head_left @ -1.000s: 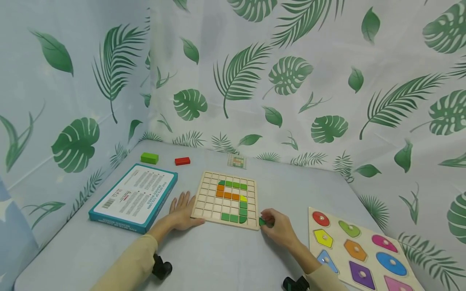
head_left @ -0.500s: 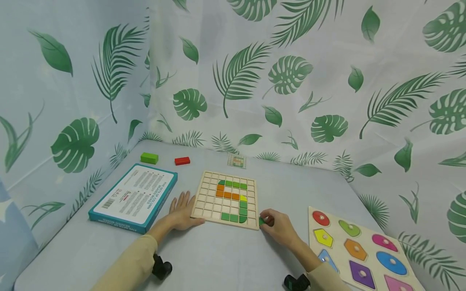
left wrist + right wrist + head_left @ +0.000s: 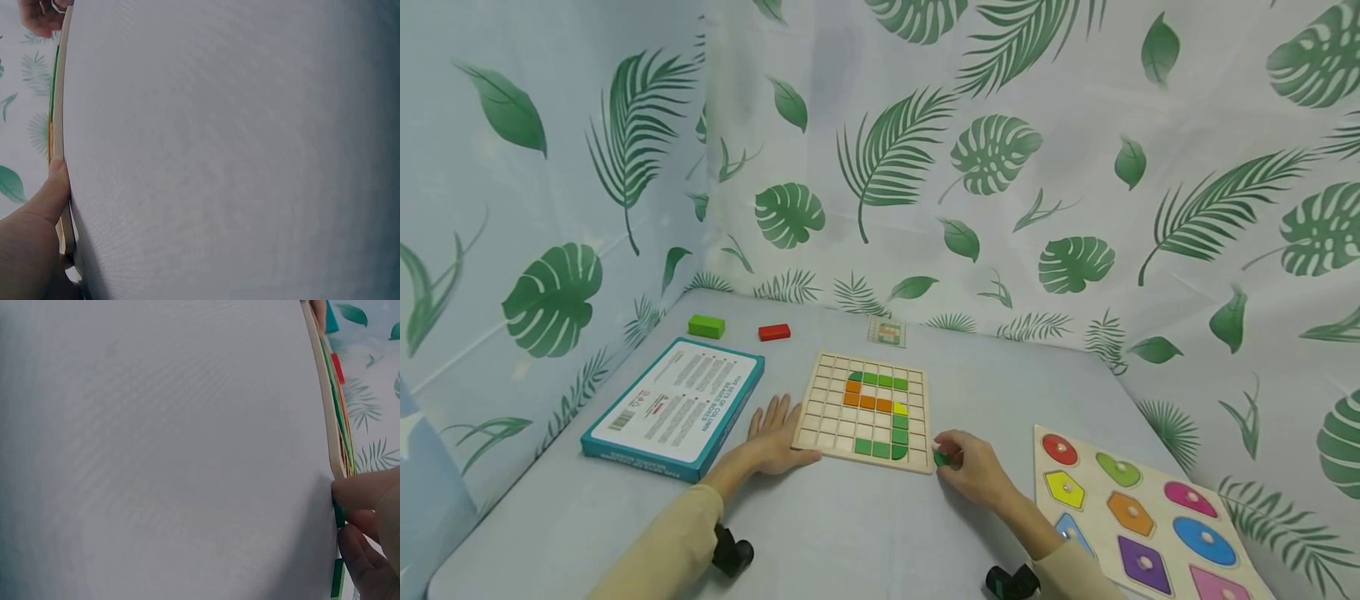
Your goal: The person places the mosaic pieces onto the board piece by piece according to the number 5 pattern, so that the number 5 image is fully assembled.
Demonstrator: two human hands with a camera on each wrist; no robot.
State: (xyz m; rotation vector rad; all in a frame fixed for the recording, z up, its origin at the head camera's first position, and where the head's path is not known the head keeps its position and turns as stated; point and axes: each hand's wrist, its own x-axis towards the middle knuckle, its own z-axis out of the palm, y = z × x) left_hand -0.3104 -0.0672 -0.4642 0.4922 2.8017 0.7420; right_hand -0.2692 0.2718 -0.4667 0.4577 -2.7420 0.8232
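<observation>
- Leaf-printed cloth hangs behind and to the left of a pale grey worktop [image 3: 850,533].
- On it, near the middle, lies a wooden grid board [image 3: 865,410]; green, orange and yellow tiles already fill a winding figure in it, and most squares remain bare.
- By the look of it, the filling is partly done, with one more piece in hand and many cells left.
- The right hand [image 3: 973,469] sits at the board's near right corner, its grip closed to a pinch on a small green tile [image 3: 940,457], which touches the worktop just beside the board edge.
- The left hand [image 3: 772,437] lies flat with fingers straight, its thumb against the board's near left edge, holding nothing.
</observation>
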